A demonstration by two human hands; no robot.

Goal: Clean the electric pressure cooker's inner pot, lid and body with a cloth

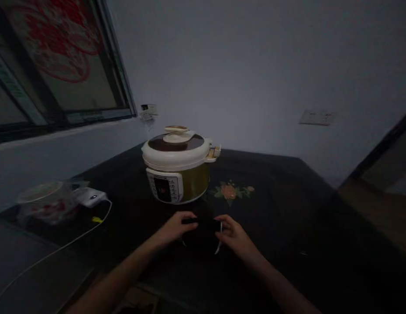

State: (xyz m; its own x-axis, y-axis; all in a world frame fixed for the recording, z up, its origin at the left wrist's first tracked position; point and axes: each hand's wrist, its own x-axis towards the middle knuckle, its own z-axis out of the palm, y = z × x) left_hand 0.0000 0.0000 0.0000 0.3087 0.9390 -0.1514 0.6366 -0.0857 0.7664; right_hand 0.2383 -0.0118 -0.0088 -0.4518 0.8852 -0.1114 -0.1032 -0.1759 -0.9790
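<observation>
Grip: left hand [175, 227], right hand [232, 234] clamped on sides of dark round object [203, 239]; glossy cream-lidded cooker [177, 165] behind.

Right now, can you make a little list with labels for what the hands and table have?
Left hand: grips the left side of a dark thing
Right hand: grips its right side
Dark thing: on the table, too dim to name
Behind it: cream-lidded cooker, lid on
Far left: white adapter with cable, wrapped bowl
Room: dim
</observation>
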